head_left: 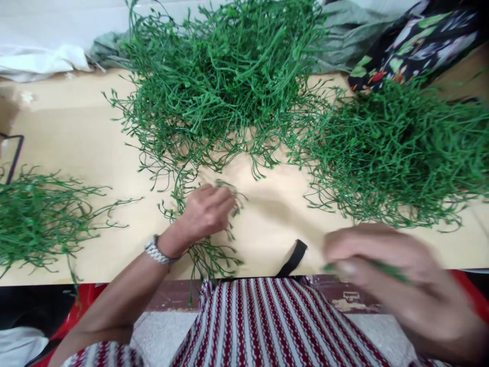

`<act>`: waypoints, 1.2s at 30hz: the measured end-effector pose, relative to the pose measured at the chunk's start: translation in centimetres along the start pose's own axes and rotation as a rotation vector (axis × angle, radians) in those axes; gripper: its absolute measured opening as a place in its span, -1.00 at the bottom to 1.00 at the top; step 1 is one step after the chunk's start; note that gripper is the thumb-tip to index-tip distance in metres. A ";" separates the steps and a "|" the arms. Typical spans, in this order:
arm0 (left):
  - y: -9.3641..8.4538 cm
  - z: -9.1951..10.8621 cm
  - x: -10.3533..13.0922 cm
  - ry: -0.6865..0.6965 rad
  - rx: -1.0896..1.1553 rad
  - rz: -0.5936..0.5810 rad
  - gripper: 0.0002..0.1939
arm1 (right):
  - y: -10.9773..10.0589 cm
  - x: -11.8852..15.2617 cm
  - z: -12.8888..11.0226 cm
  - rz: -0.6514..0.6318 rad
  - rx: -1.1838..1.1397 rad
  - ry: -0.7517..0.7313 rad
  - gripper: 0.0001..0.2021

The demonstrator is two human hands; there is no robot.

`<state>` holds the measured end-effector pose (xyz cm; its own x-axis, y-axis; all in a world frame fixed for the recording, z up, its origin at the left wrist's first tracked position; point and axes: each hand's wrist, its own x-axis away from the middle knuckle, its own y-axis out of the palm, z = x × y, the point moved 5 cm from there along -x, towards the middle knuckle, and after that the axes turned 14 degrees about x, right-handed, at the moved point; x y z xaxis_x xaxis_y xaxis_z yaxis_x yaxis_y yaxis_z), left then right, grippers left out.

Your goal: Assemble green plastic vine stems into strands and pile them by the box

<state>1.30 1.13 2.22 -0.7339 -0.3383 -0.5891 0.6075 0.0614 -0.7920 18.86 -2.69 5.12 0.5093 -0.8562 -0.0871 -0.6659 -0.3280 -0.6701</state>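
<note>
My left hand (pixel 210 211), with a metal-banded watch (pixel 156 251) on its wrist, is closed in a fist near the table's front. Thin green artificial stems (pixel 214 257) with small budded tips stick out below and beyond it. My right hand (pixel 385 265) is blurred by motion at the front right. A short piece of green stem (pixel 389 270) shows between its thumb and fingers. Straight ahead lies a large tangled heap of the same green stems (pixel 229 71).
More stem heaps lie at right (pixel 401 153) and left (pixel 42 219). A black strap (pixel 294 259) crosses the front edge of the pale table (pixel 263 224). At the back are a floral black cloth (pixel 416 46) and grey-green fabric (pixel 344 35). A dark wire frame (pixel 16 155) stands far left.
</note>
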 end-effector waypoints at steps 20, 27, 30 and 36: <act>0.7 -0.9 -0.1 -0.398 0.610 0.022 -0.92 | 4.4 -4.8 2.3 0.172 0.244 -0.102 -0.86; 0.8 -1.7 0.6 -0.668 0.944 0.215 -0.92 | 4.6 -4.9 3.2 0.107 -0.038 0.045 -0.81; 1.0 -1.9 0.8 -0.779 0.975 0.307 -0.95 | 5.0 -4.9 3.4 0.106 -0.095 0.097 -0.82; 2.2 -1.9 1.2 -0.941 1.206 0.352 -0.93 | 6.4 -4.9 3.8 0.074 -0.234 0.230 -0.88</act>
<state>1.20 2.64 -0.53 -0.3421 -0.9389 -0.0374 0.9137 -0.3416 0.2201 14.18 0.94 -1.51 0.3363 -0.9400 0.0575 -0.8172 -0.3216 -0.4783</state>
